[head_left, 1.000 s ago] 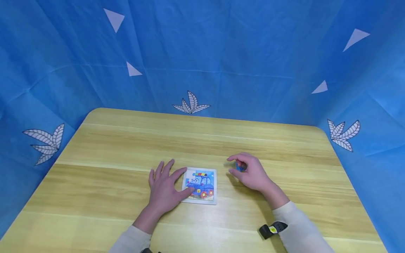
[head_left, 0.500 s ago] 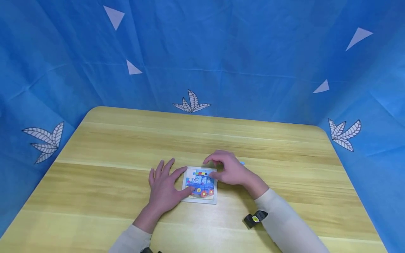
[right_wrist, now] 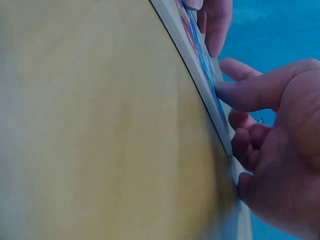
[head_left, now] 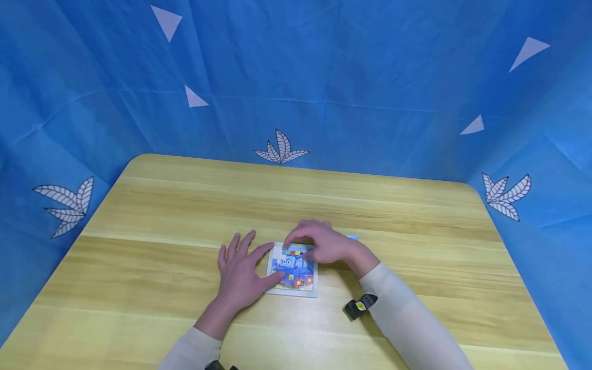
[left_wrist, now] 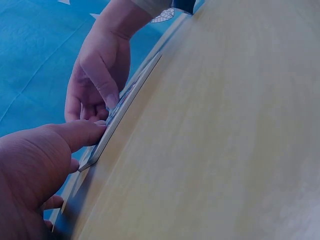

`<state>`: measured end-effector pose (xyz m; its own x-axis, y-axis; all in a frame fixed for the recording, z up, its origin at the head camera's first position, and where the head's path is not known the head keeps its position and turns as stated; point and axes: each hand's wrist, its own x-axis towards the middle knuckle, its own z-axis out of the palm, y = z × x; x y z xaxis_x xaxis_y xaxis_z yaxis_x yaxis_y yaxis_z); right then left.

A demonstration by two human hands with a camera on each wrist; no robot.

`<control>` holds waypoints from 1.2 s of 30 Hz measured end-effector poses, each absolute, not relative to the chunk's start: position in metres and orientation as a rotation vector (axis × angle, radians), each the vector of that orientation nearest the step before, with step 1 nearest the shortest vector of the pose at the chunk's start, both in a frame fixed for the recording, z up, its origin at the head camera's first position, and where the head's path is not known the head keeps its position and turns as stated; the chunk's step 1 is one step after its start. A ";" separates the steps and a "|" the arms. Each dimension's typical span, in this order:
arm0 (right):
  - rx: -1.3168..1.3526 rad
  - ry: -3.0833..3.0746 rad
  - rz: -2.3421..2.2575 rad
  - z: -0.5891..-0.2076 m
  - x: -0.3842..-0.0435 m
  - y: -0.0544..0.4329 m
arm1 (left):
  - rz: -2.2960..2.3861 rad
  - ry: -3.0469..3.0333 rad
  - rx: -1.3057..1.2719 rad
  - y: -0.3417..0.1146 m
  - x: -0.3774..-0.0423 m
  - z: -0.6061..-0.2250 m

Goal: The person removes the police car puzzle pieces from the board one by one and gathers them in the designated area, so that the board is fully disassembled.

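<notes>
A small square jigsaw puzzle (head_left: pixel 299 267) with a blue cartoon car lies in its white tray (head_left: pixel 296 295) on the table. My left hand (head_left: pixel 239 280) spreads its fingers at the tray's left side, thumb on the picture and forefinger at the upper left corner. From the upper right, my right hand (head_left: pixel 327 243) arches over the top edge. Its thumb and forefinger reach down to the picture, apart from each other, the other fingers curled. I cannot tell whether a piece is under that hand. In the right wrist view, the right thumb (right_wrist: pixel 240 94) touches the puzzle's surface.
A loose light-blue puzzle piece (head_left: pixel 352 237) lies on the wooden table (head_left: pixel 185 205), just behind the right hand. A blue curtain (head_left: pixel 324 77) with white leaf prints hangs around the table's back and sides. A black wrist strap (head_left: pixel 359 305) circles the right sleeve.
My right hand has moved left from beside the loose blue pieces to the puzzle's top edge, uncovering one loose piece. The left hand has stayed at the tray.
</notes>
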<state>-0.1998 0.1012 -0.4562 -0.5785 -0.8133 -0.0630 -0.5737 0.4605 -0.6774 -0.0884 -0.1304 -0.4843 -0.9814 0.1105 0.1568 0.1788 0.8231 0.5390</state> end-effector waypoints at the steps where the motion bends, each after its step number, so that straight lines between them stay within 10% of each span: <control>1: -1.172 2.326 -0.847 -0.455 -0.201 0.100 | -0.868 -2.883 -0.229 -0.130 -0.089 -0.484; 36: -1.159 2.194 -0.622 -0.446 -0.215 0.091 | -0.848 -2.889 -0.220 -0.130 -0.087 -0.485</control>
